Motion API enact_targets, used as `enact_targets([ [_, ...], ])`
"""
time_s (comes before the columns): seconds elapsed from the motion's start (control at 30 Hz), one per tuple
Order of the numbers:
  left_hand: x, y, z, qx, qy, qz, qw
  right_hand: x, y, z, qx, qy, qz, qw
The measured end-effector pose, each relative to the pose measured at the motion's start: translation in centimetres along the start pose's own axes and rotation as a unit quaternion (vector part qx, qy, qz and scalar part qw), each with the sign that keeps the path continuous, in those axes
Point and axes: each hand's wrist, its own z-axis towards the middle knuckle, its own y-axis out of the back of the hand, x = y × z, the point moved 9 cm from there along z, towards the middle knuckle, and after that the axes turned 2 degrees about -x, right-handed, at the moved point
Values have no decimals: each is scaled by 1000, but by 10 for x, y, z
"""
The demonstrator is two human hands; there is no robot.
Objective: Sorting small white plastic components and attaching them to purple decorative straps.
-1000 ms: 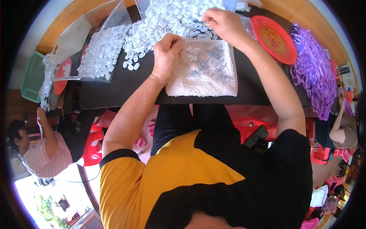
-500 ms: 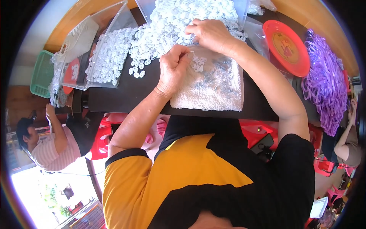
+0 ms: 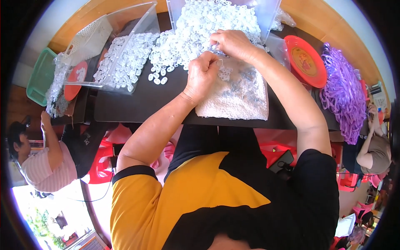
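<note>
A large heap of small white oval plastic pieces with holes (image 3: 196, 37) spills onto the dark table. Below it lies a white terry towel (image 3: 233, 109). On the towel are several small clear-grey pieces (image 3: 250, 89) and a little cluster of white pieces (image 3: 225, 73). My left hand (image 3: 201, 76) is closed above the towel's left edge; whatever its fingertips pinch is too small to name. My right hand (image 3: 233, 43) is at the front of the heap, its fingers curled together, and their tips are partly hidden among the white pieces.
A clear bin (image 3: 266, 18) stands behind the heap; another clear bin (image 3: 125, 85) with white pieces lies left. Right are a red plate (image 3: 321, 77) and purple ribbons (image 3: 343, 96). A green basket (image 3: 41, 75) stands far left. Two other people sit at the sides.
The whole view has shifted slightly, so the table's things sit a little differently in the picture. Both hands keep nearly the same places over the towel and heap.
</note>
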Motion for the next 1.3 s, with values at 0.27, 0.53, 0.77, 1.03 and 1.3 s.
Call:
enact_targets([
  [0.27, 26, 3, 8, -14, 87, -80, 993, -4, -6, 11, 55, -45, 10, 997],
  [0.53, 35, 16, 8, -51, 250, -313, 915, -30, 8, 1, 18, -220, 359, 907],
  [0.77, 39, 28, 8, -103, 281, -386, 873, -18, 31, -14, 1, -304, 509, 806],
  [1.03, 38, 26, 5, -105, 288, -386, 870, 7, 35, -33, -49, -323, 537, 778],
  [1.3, 36, 36, 21, -142, 236, -442, 854, 70, 26, -38, -19, -233, 528, 816],
])
